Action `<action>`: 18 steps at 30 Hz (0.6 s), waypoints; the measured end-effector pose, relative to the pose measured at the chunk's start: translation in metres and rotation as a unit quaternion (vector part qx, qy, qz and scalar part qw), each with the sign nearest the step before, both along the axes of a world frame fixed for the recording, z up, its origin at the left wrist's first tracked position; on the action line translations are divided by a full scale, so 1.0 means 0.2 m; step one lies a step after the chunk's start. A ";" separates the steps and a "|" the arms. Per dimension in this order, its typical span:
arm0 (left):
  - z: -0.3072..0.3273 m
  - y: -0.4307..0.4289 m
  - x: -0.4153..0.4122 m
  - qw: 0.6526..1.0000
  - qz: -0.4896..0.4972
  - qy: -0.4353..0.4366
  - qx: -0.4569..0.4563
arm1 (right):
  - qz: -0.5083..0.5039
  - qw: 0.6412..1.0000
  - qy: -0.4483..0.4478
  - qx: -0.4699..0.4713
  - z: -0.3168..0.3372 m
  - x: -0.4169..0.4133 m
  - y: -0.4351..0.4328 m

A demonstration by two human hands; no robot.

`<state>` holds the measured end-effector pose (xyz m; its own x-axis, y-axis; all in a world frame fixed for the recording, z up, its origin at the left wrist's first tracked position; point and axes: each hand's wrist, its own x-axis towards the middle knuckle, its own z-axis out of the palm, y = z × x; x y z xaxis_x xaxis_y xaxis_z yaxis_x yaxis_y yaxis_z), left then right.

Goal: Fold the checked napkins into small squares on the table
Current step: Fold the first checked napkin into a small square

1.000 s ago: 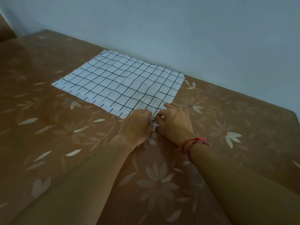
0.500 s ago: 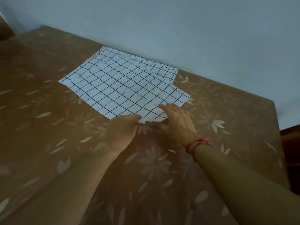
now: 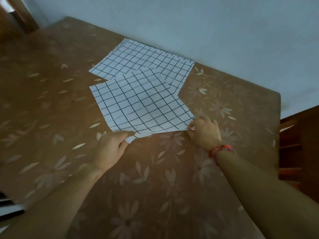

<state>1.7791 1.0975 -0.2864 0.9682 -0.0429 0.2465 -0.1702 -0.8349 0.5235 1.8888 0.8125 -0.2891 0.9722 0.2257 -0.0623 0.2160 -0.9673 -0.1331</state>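
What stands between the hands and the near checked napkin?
Nothing visible does. The left hand and the right hand each pinch a front corner of the near napkin; its far part lies over the second napkin.

On the table (image 3: 51,104), near napkin (image 3: 143,106) overlaps far napkin (image 3: 138,57) — wall (image 3: 224,31) behind.

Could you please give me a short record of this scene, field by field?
near napkin: unfolded, overlapping the far napkin's near edge
far napkin: flat, by the wall
left hand: pinches the near napkin's near edge
right hand: pinches its near right corner
table: brown floral cover
folds done: none visible
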 end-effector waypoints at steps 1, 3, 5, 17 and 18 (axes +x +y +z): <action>0.02 0.01 -0.06 1.000 0.015 0.001 0.003 | -0.004 1.000 0.005 0.014 0.02 -0.05 0.00; 0.08 0.02 -0.16 0.999 0.035 0.005 -0.001 | -0.014 0.999 0.008 0.028 0.06 -0.16 -0.01; 0.12 0.04 -0.27 0.999 0.048 0.005 0.005 | -0.029 0.999 0.023 0.032 0.11 -0.27 -0.01; 0.21 -0.01 -0.87 0.993 0.092 0.076 0.004 | -0.048 0.989 0.117 0.075 0.37 -0.94 -0.18; 0.21 -0.02 -0.92 0.992 0.095 0.084 -0.004 | -0.040 0.988 0.131 0.074 0.38 -0.99 -0.20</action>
<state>1.5951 1.0941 -0.2436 0.9860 0.1456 0.0815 0.0796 -0.8396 0.5373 1.6902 0.7731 -0.2133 0.9420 0.1750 -0.2864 0.0794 -0.9453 -0.3163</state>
